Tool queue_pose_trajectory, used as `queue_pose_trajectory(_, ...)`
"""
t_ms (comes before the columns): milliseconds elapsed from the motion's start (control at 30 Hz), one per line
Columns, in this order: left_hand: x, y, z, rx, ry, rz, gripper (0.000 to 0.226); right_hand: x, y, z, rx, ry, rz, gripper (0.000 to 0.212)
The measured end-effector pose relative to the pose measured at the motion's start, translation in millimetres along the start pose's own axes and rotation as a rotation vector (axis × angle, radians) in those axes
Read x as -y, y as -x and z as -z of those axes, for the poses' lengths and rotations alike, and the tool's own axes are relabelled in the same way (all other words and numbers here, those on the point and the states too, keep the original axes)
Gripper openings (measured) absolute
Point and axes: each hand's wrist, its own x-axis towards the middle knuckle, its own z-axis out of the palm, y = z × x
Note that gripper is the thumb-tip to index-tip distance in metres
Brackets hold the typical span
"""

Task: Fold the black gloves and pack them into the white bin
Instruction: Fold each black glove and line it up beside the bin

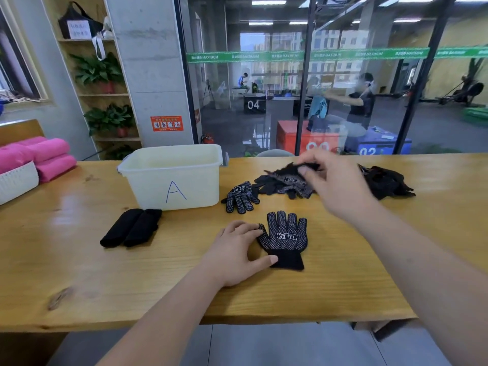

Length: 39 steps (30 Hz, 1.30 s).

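Wooden counter [79,273]: one dotted glove [286,240] lies flat dead centre, a second dotted glove [241,198] at 12 o'clock. White bin [171,180] marked A sits at 11, folded gloves [131,228] at 9, loose glove heaps [385,180] at 1 and 2, pink rolls [47,157] way out at 10.

- The bin [171,178] sits on the table [79,273].
- Two folded gloves [132,228] lie just in front of it.
- A flat glove [285,239] lies right of them.
- A glove pile [280,184] lies right of the bin.
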Motion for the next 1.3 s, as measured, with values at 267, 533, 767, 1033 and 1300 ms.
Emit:
queue_pose_trajectory(267, -1, -1, -1, -0.043, -0.011, 0.012, 0.092, -39, 117, -78, 0.242, 0.353, 0.024, 0.019)
queue_pose_trajectory(533, -4, 2, 4, -0.014, -0.024, 0.009, 0.096, -33, 108, -67, -0.001, 0.271, -0.087, 0.018)
queue_pose_trajectory(767, -10, 4, 8, -0.007, 0.091, 0.053, 0.106, -28, 134, -60, 0.145, 0.324, 0.015, 0.021)
queue_pose_trajectory(1033, -11, 5, 10, 0.013, 0.111, 0.081, 0.114, -21, 137, -57, 0.178, 0.346, 0.011, 0.020)
queue_pose_trajectory(1300, -10, 5, 10, -0.012, 0.137, 0.077, 0.113, -23, 136, -57, 0.259, 0.365, -0.013, 0.022)
